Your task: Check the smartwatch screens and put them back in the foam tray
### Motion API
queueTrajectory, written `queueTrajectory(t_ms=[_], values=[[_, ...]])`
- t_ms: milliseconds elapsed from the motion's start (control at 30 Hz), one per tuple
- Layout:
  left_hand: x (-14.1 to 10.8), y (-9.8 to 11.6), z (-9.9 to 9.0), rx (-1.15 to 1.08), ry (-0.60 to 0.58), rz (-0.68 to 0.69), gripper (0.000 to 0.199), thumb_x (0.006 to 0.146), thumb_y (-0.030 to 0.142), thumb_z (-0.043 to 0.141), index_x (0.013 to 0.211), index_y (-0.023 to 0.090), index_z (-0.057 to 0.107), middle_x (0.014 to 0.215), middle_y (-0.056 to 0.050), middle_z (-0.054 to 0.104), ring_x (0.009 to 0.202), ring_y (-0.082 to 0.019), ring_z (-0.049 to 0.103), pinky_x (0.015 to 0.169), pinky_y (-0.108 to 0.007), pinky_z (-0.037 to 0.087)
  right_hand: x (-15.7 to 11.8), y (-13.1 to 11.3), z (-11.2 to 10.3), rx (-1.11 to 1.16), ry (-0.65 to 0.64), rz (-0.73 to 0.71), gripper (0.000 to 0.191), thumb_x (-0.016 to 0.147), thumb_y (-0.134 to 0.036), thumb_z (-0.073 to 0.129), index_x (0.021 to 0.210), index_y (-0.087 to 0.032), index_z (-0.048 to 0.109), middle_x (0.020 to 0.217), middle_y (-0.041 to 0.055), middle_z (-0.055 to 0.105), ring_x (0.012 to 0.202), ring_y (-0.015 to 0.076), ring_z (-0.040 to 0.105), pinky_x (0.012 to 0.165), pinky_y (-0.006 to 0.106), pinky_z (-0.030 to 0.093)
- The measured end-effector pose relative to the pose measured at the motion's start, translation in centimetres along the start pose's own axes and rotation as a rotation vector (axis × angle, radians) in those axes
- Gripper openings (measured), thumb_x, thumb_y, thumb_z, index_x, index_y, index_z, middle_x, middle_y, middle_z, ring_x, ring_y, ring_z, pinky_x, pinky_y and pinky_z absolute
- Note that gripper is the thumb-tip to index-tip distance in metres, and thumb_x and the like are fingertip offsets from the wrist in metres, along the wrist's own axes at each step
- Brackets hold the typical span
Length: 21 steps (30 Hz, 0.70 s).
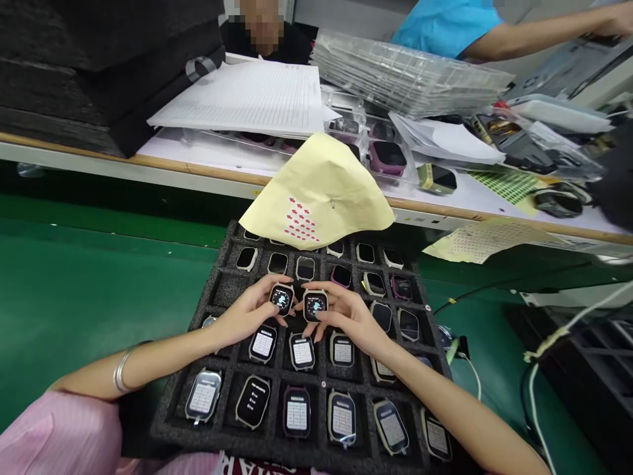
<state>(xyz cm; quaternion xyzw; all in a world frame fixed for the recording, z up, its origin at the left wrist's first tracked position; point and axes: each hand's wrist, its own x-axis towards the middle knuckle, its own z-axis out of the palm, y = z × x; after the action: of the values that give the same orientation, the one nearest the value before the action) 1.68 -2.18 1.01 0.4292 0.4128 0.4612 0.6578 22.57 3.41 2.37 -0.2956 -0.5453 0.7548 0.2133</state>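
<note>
My left hand (262, 305) grips a smartwatch (281, 299) between thumb and fingers, its lit dark face turned up toward me. Beside it, my right hand (343, 310) pinches a second smartwatch (315, 305) with a similar lit face. Both are held just above a black foam tray (324, 369) divided into compartments. Several watches lie in it; in the near rows, a dark-rimmed watch (297, 410) and others show pale grid screens, while one watch (253, 401) shows white text on black. Watches in the far rows have dark screens.
Beyond the tray, a bench (198, 168) carries paper sheets (257, 95), stacked clear plastic trays (400, 76) and a purple watch (388, 157). A yellow sheet (321, 188) with red arrows hangs over the tray's far edge. Black foam blocks (109, 72) stand left; a white cable (537, 376) hangs right. Two people are across the bench.
</note>
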Motion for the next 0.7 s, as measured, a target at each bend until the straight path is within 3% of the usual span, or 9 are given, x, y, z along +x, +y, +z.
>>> queueTrajectory(t_ms=[300, 533, 700], values=[[-0.04, -0.41, -0.25, 0.016, -0.038, 0.018, 0.038, 0.081, 0.013, 0.052, 0.118, 0.018, 0.048, 0.093, -0.003, 0.056, 0.089, -0.017, 0.06, 0.073, -0.033, 0.058, 0.0, -0.05, 0.36, -0.08, 0.069, 0.007, 0.04, 0.085, -0.03, 0.064, 0.121, -0.018, 0.051, 0.094, 0.0074, 0.068, 0.062, 0.0168, 0.071, 0.049, 0.024, 0.057], [-0.02, 0.03, 0.0, 0.004, -0.003, 0.006, 0.034, 0.084, 0.023, 0.058, 0.116, 0.018, 0.048, 0.098, -0.004, 0.058, 0.088, -0.018, 0.062, 0.071, -0.032, 0.059, -0.37, -0.3, 0.14, -0.155, -0.038, -0.047, 0.06, 0.081, -0.021, 0.068, 0.133, -0.025, 0.039, 0.107, 0.0067, 0.064, 0.073, 0.0161, 0.07, 0.058, 0.026, 0.059], [0.0, 0.05, -0.05, -0.007, 0.021, 0.011, 0.034, 0.086, 0.03, 0.06, 0.116, 0.017, 0.049, 0.093, -0.004, 0.06, 0.085, -0.018, 0.063, 0.068, -0.031, 0.059, -0.47, 0.15, -0.36, -0.474, 0.008, -0.124, 0.052, 0.083, -0.024, 0.065, 0.131, -0.022, 0.043, 0.108, 0.0086, 0.064, 0.08, 0.0192, 0.069, 0.067, 0.033, 0.06]])
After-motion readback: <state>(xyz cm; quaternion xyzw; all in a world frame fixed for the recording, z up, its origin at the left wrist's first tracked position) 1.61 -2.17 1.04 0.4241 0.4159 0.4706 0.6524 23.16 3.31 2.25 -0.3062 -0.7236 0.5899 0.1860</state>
